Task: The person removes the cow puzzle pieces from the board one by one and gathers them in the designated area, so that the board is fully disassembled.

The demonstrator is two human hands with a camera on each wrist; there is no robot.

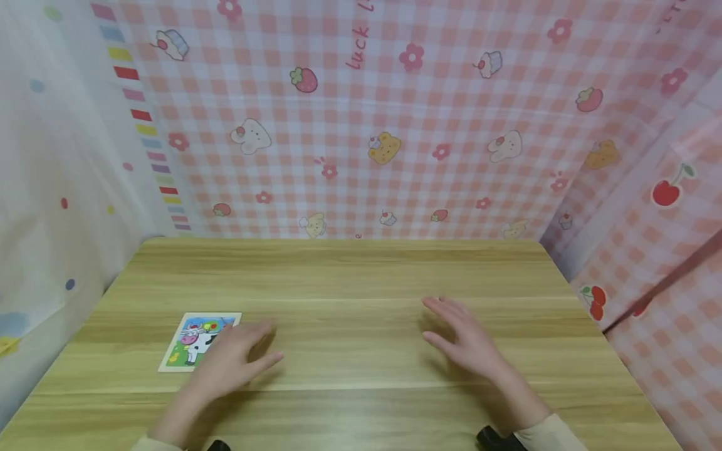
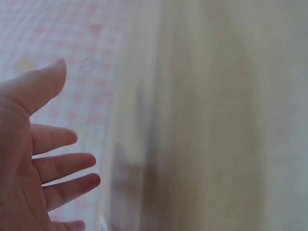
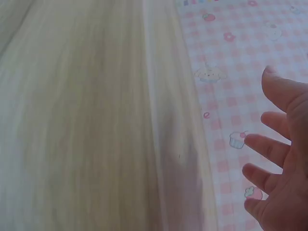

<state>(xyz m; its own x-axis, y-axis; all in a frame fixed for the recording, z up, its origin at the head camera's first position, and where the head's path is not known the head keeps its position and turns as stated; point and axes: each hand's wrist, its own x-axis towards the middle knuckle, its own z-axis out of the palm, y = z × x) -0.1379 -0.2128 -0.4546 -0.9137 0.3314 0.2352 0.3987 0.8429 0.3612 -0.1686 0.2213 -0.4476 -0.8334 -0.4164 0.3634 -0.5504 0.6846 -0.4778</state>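
A square cow picture (image 1: 194, 341) with a pale border lies on the left part of the wooden table (image 1: 350, 275). The left hand (image 1: 234, 357) is over its right side and hides part of the cow; whether the two touch cannot be told. In the left wrist view the left hand (image 2: 24, 159) has its fingers spread, with nothing between them. Over the right half of the table, the right hand (image 1: 465, 341) holds nothing. Its fingers are loosely extended, as the right hand (image 3: 288, 159) also shows in the right wrist view.
A pink checked curtain (image 1: 350, 125) with cartoon prints hangs behind the table's far edge. White dotted cloth (image 1: 56, 188) closes the left side, and more checked cloth (image 1: 665, 282) hangs on the right. Dark bands (image 1: 499, 438) sit at the wrists.
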